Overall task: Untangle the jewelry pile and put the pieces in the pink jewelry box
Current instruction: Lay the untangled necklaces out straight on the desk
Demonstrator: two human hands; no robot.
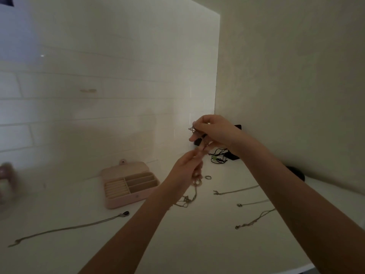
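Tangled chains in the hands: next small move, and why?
Probably draw the hands gently apart to free one strand. The right hand pinches a small silver piece up high, the left hand pinches the chains just below, and they trail down to a knot on the table. The pink jewelry box lies open and looks empty.

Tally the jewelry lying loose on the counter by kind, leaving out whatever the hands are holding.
Separate chains laid out straight: 4 — one long at the left, three at the right.
Tangled chain pile: 1.
Ring: 1.
Black cord piece with green bead: 1.
Total: 7.
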